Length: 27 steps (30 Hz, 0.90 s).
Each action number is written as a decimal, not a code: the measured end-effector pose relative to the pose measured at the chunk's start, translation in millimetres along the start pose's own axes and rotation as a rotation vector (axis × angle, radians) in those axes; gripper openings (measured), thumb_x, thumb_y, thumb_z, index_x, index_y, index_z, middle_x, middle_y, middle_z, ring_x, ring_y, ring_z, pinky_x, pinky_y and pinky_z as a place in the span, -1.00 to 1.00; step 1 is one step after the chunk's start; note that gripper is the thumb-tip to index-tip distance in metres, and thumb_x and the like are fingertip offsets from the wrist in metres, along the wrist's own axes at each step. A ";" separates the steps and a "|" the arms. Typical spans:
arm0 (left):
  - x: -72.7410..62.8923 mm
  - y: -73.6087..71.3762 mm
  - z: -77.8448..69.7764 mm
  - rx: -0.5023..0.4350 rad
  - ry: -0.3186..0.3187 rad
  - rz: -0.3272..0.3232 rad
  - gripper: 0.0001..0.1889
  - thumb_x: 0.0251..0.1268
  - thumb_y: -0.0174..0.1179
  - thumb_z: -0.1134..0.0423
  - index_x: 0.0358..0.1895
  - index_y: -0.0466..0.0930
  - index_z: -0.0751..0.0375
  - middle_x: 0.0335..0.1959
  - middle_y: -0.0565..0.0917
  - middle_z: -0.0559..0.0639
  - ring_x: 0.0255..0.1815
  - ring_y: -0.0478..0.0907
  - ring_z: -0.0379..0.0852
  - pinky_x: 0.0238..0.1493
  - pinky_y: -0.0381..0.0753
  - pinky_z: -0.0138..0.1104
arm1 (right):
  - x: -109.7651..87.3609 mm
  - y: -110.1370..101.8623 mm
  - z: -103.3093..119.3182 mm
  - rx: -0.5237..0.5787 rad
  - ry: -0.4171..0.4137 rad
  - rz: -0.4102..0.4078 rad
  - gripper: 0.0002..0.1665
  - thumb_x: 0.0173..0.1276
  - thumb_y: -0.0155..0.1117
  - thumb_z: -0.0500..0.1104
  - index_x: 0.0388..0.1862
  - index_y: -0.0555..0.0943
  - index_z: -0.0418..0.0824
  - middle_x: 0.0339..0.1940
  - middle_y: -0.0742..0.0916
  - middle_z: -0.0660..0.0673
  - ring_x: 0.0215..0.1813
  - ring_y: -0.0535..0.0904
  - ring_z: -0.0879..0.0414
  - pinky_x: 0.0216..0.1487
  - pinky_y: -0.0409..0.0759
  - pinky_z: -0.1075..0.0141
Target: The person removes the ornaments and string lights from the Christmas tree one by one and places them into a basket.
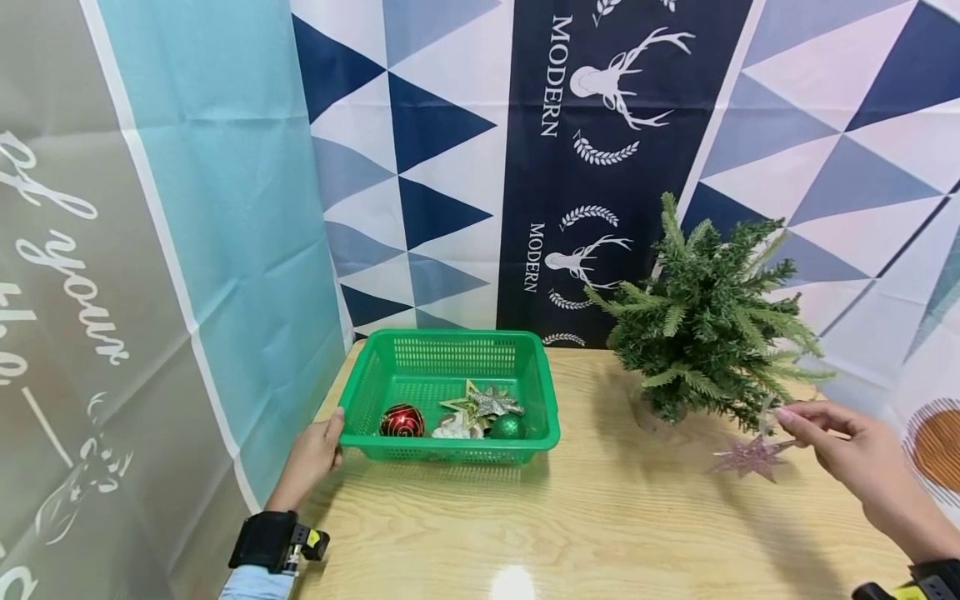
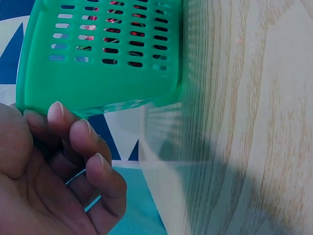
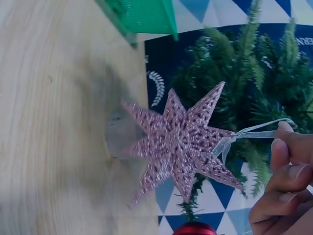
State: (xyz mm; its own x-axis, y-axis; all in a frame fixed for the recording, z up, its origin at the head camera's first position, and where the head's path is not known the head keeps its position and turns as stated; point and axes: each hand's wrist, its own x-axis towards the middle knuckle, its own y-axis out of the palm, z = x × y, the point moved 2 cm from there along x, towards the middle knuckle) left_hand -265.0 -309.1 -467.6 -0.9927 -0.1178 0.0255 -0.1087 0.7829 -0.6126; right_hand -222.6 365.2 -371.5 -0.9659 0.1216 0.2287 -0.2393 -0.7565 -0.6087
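The wooden table [image 1: 570, 517] runs up from the camera to a green basket [image 1: 448, 392] and a small tree [image 1: 701, 325]. The right hand [image 1: 855, 454] pinches the thin ribbon loop of a pink glitter star [image 1: 750, 457] between thumb and fingertips, so the star hangs just below and to the left of the hand, close over the table and near the tree's lower right branches. The left hand [image 1: 315, 454] rests with relaxed fingers against the basket's near left corner, steadying it; inside lie a red ball [image 1: 402, 421], a green ball [image 1: 507, 427] and a gold star [image 1: 480, 402]. The step in hand looks like hanging the star on the tree: the next move would call for lifting the loop and slipping it over a branch tip without letting the ribbon slip.
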 end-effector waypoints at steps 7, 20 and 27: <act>-1.0 -0.4 -1.9 -0.006 0.000 0.003 -0.38 0.74 -0.32 -0.17 -0.53 0.31 0.12 -0.70 0.47 0.03 -0.65 0.41 -0.05 -0.41 0.34 -0.23 | -1.5 -11.5 15.2 0.105 -0.050 -0.114 -0.91 0.59 0.26 -0.09 -0.03 0.68 0.03 -0.61 0.53 0.03 -0.64 0.23 0.01 -0.58 0.11 0.17; -1.5 -0.4 -1.5 -0.024 -0.012 0.006 -0.39 0.74 -0.33 -0.19 -0.51 0.31 0.12 -0.71 0.43 0.02 -0.65 0.34 -0.06 -0.42 0.31 -0.23 | -18.3 -14.0 54.8 -0.029 -0.166 -0.137 -0.87 0.56 0.30 -0.11 0.00 0.67 -0.07 -0.48 0.63 0.07 -0.62 0.32 0.10 -0.59 0.14 0.23; -1.1 0.6 -0.9 -0.012 -0.011 -0.001 -0.39 0.75 -0.32 -0.16 -0.52 0.34 0.13 -0.72 0.45 0.01 -0.67 0.35 -0.07 -0.43 0.31 -0.23 | -25.0 -7.2 73.7 -0.084 -0.231 -0.083 -0.79 0.58 0.28 -0.15 0.07 0.66 -0.21 -0.36 0.76 0.01 -0.47 0.58 0.17 -0.53 0.23 0.28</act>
State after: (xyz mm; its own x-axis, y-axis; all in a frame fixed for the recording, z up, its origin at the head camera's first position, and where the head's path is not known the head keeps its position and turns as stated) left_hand -264.1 -308.0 -467.3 -0.9920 -0.1250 0.0170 -0.1099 0.7902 -0.6029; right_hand -189.4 320.3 -316.8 -0.8968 0.0240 0.4417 -0.3333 -0.6931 -0.6392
